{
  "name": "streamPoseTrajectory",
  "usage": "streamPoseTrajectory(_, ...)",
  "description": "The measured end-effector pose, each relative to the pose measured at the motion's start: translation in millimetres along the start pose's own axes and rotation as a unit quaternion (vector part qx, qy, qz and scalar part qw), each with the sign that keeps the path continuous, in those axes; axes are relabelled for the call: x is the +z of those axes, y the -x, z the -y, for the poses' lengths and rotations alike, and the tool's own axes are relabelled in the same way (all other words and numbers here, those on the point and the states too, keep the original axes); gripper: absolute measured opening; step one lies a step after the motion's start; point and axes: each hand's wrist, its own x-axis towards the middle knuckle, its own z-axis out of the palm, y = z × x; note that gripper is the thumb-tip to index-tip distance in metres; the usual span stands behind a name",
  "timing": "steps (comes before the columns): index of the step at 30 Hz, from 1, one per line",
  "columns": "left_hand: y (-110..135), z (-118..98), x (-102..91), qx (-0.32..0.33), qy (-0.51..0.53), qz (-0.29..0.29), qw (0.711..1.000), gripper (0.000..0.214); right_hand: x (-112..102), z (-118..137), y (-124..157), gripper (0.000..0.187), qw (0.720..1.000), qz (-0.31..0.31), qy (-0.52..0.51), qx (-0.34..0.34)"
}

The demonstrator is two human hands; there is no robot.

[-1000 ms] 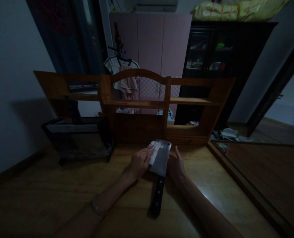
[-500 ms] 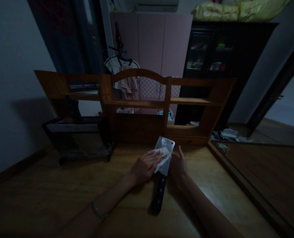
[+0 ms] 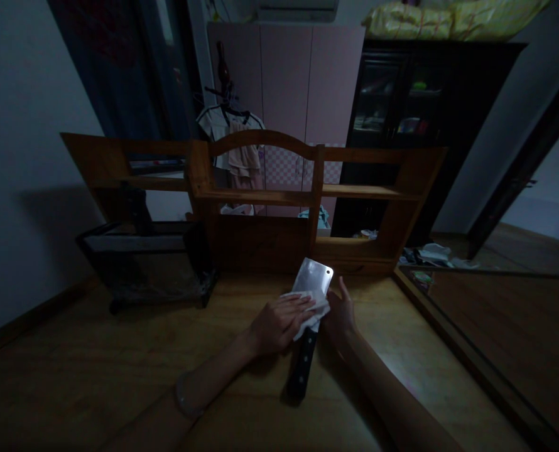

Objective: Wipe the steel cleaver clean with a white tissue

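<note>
A cleaver (image 3: 314, 275) with a broad steel blade and a black riveted handle (image 3: 302, 370) is tilted in front of me, its handle end toward me. My left hand (image 3: 279, 321) presses a white tissue (image 3: 318, 305) flat against the lower blade, close to the handle. On the blade's right edge, my right hand (image 3: 340, 320) holds the cleaver from behind, thumb pointing up. The blade hides most of the right hand's fingers. Beyond the tissue, the upper blade with its small hole is bare.
A dark-framed knife rack (image 3: 142, 263) with a black handle sticking out stands on the wooden table (image 3: 166, 351) at left. Behind the hands runs a wooden shelf unit (image 3: 260, 198). A raised wooden edge (image 3: 442, 314) borders the table at right.
My left hand and the tissue have slid down the blade toward the handle, baring more of the upper blade. The right hand and the cleaver have hardly moved.
</note>
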Motion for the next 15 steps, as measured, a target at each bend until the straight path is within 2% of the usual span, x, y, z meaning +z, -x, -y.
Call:
streamPoseTrajectory(4,-2.1,-3.3,1.6,-0.008,0.002,0.017,1.000,0.040,-0.6,-0.1,-1.7,0.051,0.999,-0.006,-0.031,0.005)
streamPoseTrajectory(8,-0.6,2.3,1.6,-0.034,-0.002,-0.019,0.999,0.042,1.4,1.1,0.4,0.050,0.999,0.004,-0.030,0.014)
streamPoseTrajectory(15,4.4,15.9,5.7,-0.175,-0.045,-0.114,0.977,0.040,-0.4,0.1,0.8,0.049,0.999,0.009,-0.043,0.015)
